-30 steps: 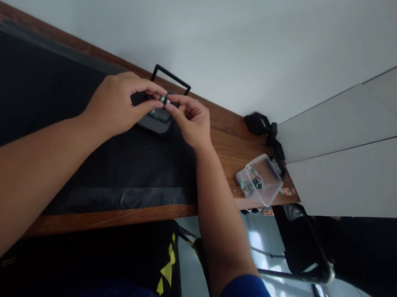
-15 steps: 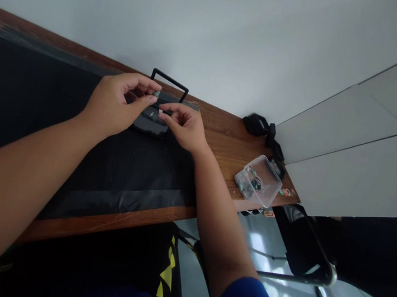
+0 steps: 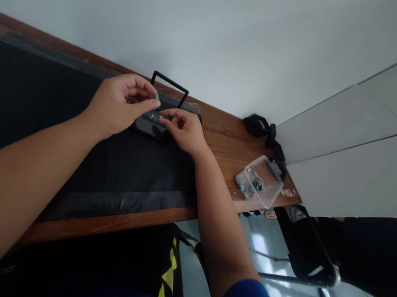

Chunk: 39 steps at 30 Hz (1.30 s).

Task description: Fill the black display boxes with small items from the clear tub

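Over the black device (image 3: 150, 131), the left hand (image 3: 120, 101) pinched a small part (image 3: 157, 95); whether the nearby right hand (image 3: 183, 128) gripped anything was unclear. Such close handling probably called next for steady fingertips.

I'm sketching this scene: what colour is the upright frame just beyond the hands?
The upright frame is black; it shows best in the head view.
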{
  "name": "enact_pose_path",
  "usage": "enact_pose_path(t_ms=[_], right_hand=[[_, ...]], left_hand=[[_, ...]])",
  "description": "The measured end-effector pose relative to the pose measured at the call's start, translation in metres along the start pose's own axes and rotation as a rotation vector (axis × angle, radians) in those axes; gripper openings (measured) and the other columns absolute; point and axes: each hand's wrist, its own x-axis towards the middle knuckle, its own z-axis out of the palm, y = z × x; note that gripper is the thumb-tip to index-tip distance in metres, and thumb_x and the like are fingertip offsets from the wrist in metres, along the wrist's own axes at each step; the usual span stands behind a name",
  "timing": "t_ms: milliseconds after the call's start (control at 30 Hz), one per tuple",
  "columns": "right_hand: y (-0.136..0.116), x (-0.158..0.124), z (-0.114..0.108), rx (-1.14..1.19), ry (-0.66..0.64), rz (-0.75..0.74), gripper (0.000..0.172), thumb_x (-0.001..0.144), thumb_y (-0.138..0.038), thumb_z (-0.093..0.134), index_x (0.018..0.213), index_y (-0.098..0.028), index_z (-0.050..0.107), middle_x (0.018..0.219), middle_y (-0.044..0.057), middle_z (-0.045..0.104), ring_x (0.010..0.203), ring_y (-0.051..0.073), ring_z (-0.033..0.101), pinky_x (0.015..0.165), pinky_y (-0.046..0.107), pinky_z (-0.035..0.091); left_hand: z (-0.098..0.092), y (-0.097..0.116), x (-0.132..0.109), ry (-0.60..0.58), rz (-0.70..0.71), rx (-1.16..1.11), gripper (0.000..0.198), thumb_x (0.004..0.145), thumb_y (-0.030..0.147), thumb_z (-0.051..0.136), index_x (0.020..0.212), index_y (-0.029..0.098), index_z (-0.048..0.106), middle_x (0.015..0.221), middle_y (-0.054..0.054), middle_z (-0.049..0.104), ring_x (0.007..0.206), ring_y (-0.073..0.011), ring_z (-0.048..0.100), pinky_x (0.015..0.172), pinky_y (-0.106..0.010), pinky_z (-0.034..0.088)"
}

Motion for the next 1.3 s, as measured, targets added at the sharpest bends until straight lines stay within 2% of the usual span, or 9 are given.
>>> enact_pose_path(t_ms=[100, 233, 467, 633, 733, 867, 1000, 1200, 1300], right_hand=[[0.0, 0.0, -0.001, -0.017, -0.017, -0.01, 0.018, 0.101, -0.03, 0.078, 0.113, -0.016, 0.079, 0.063, -0.01, 0.04, 0.06, 0.009, 0.036, 0.065, 0.028, 0.034], [-0.001, -0.001, -0.002, -0.041, -0.027, -0.017, 0.015, 0.102, -0.028, 0.077, 0.111, -0.016, 0.078, 0.062, -0.011, 0.039, 0.06, 0.009, 0.036, 0.065, 0.027, 0.033], [-0.003, -0.002, -0.003, -0.053, -0.041, -0.019, 0.012, 0.102, -0.025, 0.077, 0.11, -0.016, 0.077, 0.062, -0.011, 0.041, 0.06, 0.009, 0.037, 0.065, 0.027, 0.032], [-0.005, -0.002, -0.003, -0.046, -0.033, -0.014, 0.01, 0.101, -0.024, 0.078, 0.106, -0.016, 0.076, 0.062, -0.011, 0.041, 0.06, 0.009, 0.037, 0.065, 0.027, 0.032], [-0.005, -0.002, -0.003, -0.05, -0.043, -0.014, 0.01, 0.101, -0.025, 0.077, 0.106, -0.016, 0.076, 0.061, -0.011, 0.041, 0.06, 0.009, 0.037, 0.065, 0.027, 0.032], [-0.004, -0.001, -0.003, -0.05, -0.047, -0.003, 0.012, 0.101, -0.027, 0.078, 0.108, -0.016, 0.077, 0.061, -0.011, 0.041, 0.06, 0.01, 0.037, 0.065, 0.028, 0.031], [-0.006, -0.002, -0.004, -0.048, -0.056, 0.0, 0.014, 0.101, -0.028, 0.078, 0.108, -0.016, 0.077, 0.062, -0.01, 0.042, 0.061, 0.009, 0.037, 0.065, 0.028, 0.03], [-0.009, -0.004, -0.005, -0.062, -0.064, -0.008, 0.019, 0.102, -0.034, 0.076, 0.107, -0.016, 0.077, 0.065, -0.009, 0.042, 0.064, 0.01, 0.037, 0.066, 0.028, 0.032], [-0.008, -0.004, -0.005, -0.052, -0.062, -0.007, 0.019, 0.102, -0.035, 0.077, 0.106, -0.016, 0.077, 0.065, -0.009, 0.039, 0.063, 0.01, 0.036, 0.066, 0.028, 0.032]], left_hand=[[0.002, 0.0, -0.001, -0.05, -0.043, -0.053, 0.03, 0.072, 0.038, 0.09, 0.094, 0.022, 0.078, 0.093, -0.006, 0.08, 0.089, -0.0228, 0.073, 0.081, -0.035, 0.06], [0.002, 0.0, -0.003, -0.139, -0.032, 0.002, 0.032, 0.075, 0.039, 0.089, 0.1, 0.021, 0.082, 0.097, -0.006, 0.08, 0.093, -0.0225, 0.072, 0.085, -0.034, 0.06], [0.001, -0.001, -0.004, -0.247, -0.051, -0.02, 0.042, 0.076, 0.047, 0.09, 0.109, 0.021, 0.083, 0.101, -0.006, 0.081, 0.097, -0.0233, 0.073, 0.097, -0.039, 0.062], [0.0, 0.002, -0.005, -0.331, -0.077, -0.011, 0.05, 0.079, 0.059, 0.088, 0.113, 0.022, 0.083, 0.105, -0.008, 0.081, 0.103, -0.0258, 0.075, 0.104, -0.043, 0.061], [0.0, 0.002, -0.005, -0.346, -0.076, 0.018, 0.052, 0.081, 0.06, 0.086, 0.116, 0.021, 0.083, 0.112, -0.009, 0.082, 0.107, -0.0267, 0.075, 0.108, -0.045, 0.059], [-0.001, 0.0, -0.005, -0.306, -0.062, 0.032, 0.051, 0.082, 0.056, 0.086, 0.12, 0.022, 0.083, 0.114, -0.009, 0.082, 0.108, -0.0262, 0.075, 0.109, -0.045, 0.06], [-0.001, 0.001, -0.006, -0.305, -0.093, -0.006, 0.049, 0.077, 0.056, 0.092, 0.112, 0.023, 0.083, 0.103, -0.007, 0.081, 0.1, -0.025, 0.076, 0.104, -0.044, 0.063], [-0.004, 0.013, -0.007, -0.354, -0.192, -0.138, 0.051, 0.061, 0.053, 0.104, 0.094, 0.022, 0.079, 0.092, -0.005, 0.081, 0.101, -0.0279, 0.08, 0.101, -0.042, 0.066], [-0.004, 0.016, -0.007, -0.364, -0.228, -0.204, 0.049, 0.057, 0.049, 0.106, 0.088, 0.023, 0.078, 0.086, -0.003, 0.08, 0.094, -0.0256, 0.081, 0.095, -0.039, 0.069]])
